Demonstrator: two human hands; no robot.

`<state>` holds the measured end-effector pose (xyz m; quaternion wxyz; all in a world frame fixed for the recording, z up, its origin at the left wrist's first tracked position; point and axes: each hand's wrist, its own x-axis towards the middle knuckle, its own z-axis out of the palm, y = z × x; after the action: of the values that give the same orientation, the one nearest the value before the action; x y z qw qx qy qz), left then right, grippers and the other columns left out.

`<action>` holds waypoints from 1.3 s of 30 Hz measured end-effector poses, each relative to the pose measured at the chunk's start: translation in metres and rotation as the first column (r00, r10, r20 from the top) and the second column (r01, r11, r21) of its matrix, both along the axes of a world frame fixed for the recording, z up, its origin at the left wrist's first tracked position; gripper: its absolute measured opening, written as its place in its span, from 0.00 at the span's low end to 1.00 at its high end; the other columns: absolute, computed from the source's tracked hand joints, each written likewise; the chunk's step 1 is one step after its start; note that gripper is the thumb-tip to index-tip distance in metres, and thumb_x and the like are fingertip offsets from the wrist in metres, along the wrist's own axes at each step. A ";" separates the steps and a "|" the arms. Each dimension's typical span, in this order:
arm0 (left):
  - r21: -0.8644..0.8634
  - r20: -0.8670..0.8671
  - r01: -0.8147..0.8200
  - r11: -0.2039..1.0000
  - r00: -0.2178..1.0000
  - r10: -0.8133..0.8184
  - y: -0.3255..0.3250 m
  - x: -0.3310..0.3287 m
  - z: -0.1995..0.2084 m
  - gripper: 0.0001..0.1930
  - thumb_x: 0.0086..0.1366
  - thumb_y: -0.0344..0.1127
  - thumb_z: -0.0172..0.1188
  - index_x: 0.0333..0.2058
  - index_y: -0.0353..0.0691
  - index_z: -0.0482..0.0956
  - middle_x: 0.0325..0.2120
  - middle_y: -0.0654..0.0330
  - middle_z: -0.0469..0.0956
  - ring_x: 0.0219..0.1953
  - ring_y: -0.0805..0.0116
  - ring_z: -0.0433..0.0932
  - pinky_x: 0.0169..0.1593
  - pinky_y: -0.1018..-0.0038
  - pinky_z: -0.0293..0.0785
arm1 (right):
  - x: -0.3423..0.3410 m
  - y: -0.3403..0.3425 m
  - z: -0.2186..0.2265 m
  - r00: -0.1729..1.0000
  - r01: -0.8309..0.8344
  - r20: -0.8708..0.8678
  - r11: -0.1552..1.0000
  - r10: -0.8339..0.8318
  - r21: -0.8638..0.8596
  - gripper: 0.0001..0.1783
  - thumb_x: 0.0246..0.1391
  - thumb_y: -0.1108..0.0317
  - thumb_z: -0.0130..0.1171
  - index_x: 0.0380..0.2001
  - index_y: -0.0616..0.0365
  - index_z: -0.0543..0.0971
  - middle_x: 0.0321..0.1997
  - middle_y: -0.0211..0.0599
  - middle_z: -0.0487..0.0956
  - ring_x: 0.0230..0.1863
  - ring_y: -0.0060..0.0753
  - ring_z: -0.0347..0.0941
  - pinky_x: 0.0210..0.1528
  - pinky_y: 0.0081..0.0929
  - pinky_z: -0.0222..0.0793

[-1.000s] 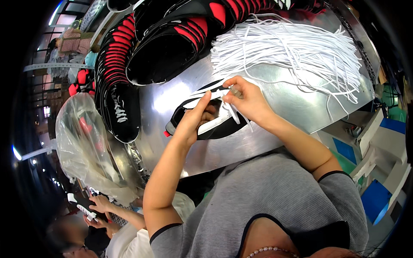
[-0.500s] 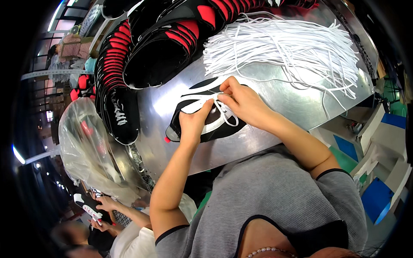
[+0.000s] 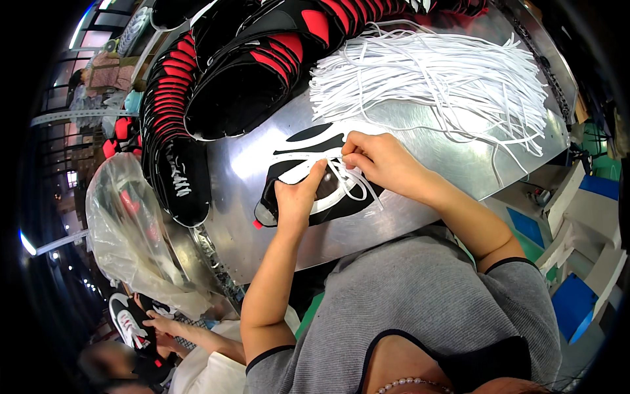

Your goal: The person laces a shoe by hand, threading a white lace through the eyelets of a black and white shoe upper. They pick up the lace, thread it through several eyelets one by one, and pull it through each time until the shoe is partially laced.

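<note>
A black and white shoe upper [image 3: 348,211] with a small red tab lies on the metal table in front of me. My left hand [image 3: 297,196] is closed on its near-left part, with the thumb reaching up to the opening edge. A white shoelace [image 3: 357,190] runs through the eyelet area and hangs in loops over the upper. My right hand [image 3: 380,161] pinches that lace at the eyelet edge, fingers bent together. The exact grip point of the lace is partly hidden by the fingertips.
A large bundle of white shoelaces [image 3: 426,82] lies at the far right of the metal table [image 3: 239,246]. Nested black and red uppers [image 3: 174,98] curve along the far left. A clear plastic bag [image 3: 121,223] stands at the left, where a co-worker holds another shoe [image 3: 126,322].
My right hand has shifted slightly right and down, its fingers more curled. A loose lace end now hangs across the near side of the upper. My left hand keeps its hold.
</note>
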<state>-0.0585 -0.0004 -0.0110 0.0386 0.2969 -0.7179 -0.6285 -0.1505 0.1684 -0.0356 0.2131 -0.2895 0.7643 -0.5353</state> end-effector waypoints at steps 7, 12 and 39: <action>-0.143 -0.097 0.136 0.980 0.984 -0.151 0.003 0.018 -0.009 0.10 0.65 0.34 0.64 0.33 0.31 0.83 0.25 0.64 0.81 0.22 0.79 0.76 0.26 0.78 0.71 | 0.008 -0.028 0.007 0.953 -0.067 -0.269 0.965 0.137 0.252 0.06 0.57 0.69 0.56 0.34 0.59 0.75 0.27 0.45 0.81 0.31 0.52 0.79 0.34 0.43 0.72; -0.111 -0.003 0.183 0.977 0.983 -0.184 -0.003 0.020 -0.008 0.14 0.69 0.38 0.57 0.30 0.33 0.83 0.17 0.67 0.76 0.21 0.79 0.72 0.27 0.78 0.67 | -0.008 -0.025 0.021 0.927 -0.163 -0.266 0.925 0.263 0.343 0.06 0.57 0.68 0.56 0.34 0.58 0.75 0.27 0.46 0.80 0.33 0.52 0.78 0.35 0.44 0.71; 0.115 0.110 0.155 0.981 0.980 -0.167 -0.004 -0.008 0.001 0.13 0.59 0.29 0.65 0.44 0.36 0.80 0.33 0.66 0.80 0.34 0.78 0.74 0.38 0.80 0.69 | -0.007 -0.039 -0.018 0.988 0.126 0.097 0.990 -0.120 -0.057 0.10 0.62 0.65 0.52 0.38 0.62 0.72 0.28 0.49 0.80 0.34 0.54 0.77 0.39 0.43 0.70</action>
<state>-0.0665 -0.0040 -0.0103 -0.0712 0.2765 -0.7064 -0.6477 -0.1576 0.1294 -0.0537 0.2061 -0.2231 0.7525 -0.5844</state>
